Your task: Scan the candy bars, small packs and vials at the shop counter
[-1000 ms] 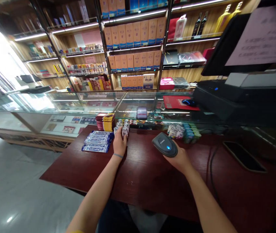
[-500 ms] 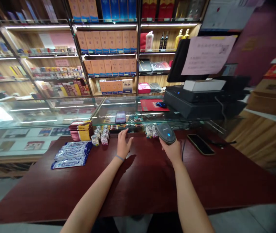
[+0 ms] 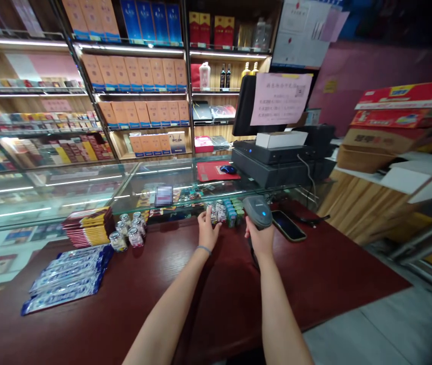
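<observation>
My right hand [image 3: 260, 239] is wrapped round the handle of a dark grey barcode scanner [image 3: 257, 212], whose blue light is lit. Beside a group of small clear jars [image 3: 221, 213] at the back of the dark red table [image 3: 170, 284] is my left hand [image 3: 208, 232]. Its fingers are apart and reach to the nearest jar; whether they touch it I cannot tell. Small green and teal containers [image 3: 232, 214] stand between those jars and the scanner. More small jars [image 3: 135, 237] stand further left, next to a stack of brown and yellow packets [image 3: 88, 227].
Blue and white long packets [image 3: 67, 276] lie at the left. A phone [image 3: 289, 225] rests right of the scanner. Behind the table runs a glass counter [image 3: 155, 175] with a mouse [image 3: 228, 169] and a monitor [image 3: 246, 104]. Cardboard boxes [image 3: 375, 144] are piled at the right.
My left hand has moved right and forward to the jars. My right hand still holds the scanner. The view has turned right, bringing the green containers and more boxes into sight.
</observation>
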Tool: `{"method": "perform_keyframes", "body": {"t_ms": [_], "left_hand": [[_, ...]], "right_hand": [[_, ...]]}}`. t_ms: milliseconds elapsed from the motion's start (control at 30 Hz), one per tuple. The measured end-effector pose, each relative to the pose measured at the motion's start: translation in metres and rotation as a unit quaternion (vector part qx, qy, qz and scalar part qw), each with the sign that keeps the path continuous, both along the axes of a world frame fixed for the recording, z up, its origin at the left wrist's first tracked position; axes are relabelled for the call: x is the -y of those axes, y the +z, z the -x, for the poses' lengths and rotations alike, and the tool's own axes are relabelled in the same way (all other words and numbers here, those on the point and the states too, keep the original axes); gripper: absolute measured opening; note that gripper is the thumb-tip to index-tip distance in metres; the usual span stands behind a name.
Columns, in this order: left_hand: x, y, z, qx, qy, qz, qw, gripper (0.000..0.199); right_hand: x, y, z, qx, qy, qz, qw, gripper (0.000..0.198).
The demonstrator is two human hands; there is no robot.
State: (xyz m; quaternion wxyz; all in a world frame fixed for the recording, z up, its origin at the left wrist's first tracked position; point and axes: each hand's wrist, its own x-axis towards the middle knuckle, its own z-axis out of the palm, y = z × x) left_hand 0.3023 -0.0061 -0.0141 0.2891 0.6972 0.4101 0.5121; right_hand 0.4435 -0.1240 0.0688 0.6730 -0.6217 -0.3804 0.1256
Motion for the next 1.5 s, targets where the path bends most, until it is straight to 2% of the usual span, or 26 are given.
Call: {"method": "perform_keyframes", "body": {"t_ms": [267,433,500,600,700,767,867,967,1033,1100,1200,1267,1333,1500], "left_hand": [[0.005,0.005,0.004,0.006,0.004,-0.007,1.000,0.046],[0.025,0.017,0.024,0.064,0.003,-0.013,0.998,0.042],[0.032,0.023,0.045,0.103,-0.002,-0.008,0.995,0.045],[0.039,0.034,0.094,0.157,-0.027,0.010,0.987,0.058],[0.045,0.043,0.155,0.180,-0.052,0.048,0.981,0.072],[0.048,0.047,0.197,0.199,-0.065,0.102,0.973,0.072],[0.055,0.048,0.251,0.224,-0.068,0.163,0.958,0.070],[0.061,0.046,0.290,0.237,-0.061,0.198,0.949,0.072],[0.064,0.046,0.308,0.251,-0.057,0.213,0.943,0.073],[0.065,0.046,0.319,0.265,-0.057,0.217,0.938,0.074],[0.062,0.048,0.326,0.270,-0.053,0.201,0.940,0.070],[0.059,0.048,0.326,0.263,-0.043,0.183,0.946,0.065],[0.058,0.048,0.326,0.255,-0.037,0.166,0.952,0.061],[0.059,0.051,0.334,0.228,-0.025,0.126,0.965,0.066]], "right_hand": [[0.000,0.000,0.005,0.008,0.006,0.013,1.000,0.029],[-0.001,-0.003,0.009,0.058,0.002,0.044,0.997,0.040],[-0.001,-0.003,0.011,0.094,-0.003,0.043,0.995,0.045],[-0.002,-0.005,0.020,0.144,0.001,0.045,0.989,0.050],[-0.002,-0.006,0.034,0.164,0.050,0.058,0.983,0.055],[-0.001,-0.007,0.047,0.180,0.095,0.066,0.977,0.056],[0.005,-0.005,0.070,0.218,0.170,0.062,0.959,0.053],[0.015,0.001,0.095,0.278,0.304,0.087,0.907,0.052],[0.022,0.003,0.111,0.324,0.377,0.077,0.864,0.058],[0.027,0.004,0.125,0.366,0.419,0.066,0.828,0.060],[0.030,0.000,0.138,0.415,0.446,0.063,0.791,0.044],[0.030,-0.003,0.141,0.433,0.449,0.066,0.779,0.034],[0.029,-0.005,0.140,0.437,0.444,0.070,0.779,0.033],[0.027,-0.008,0.135,0.425,0.435,0.052,0.792,0.045]]}}
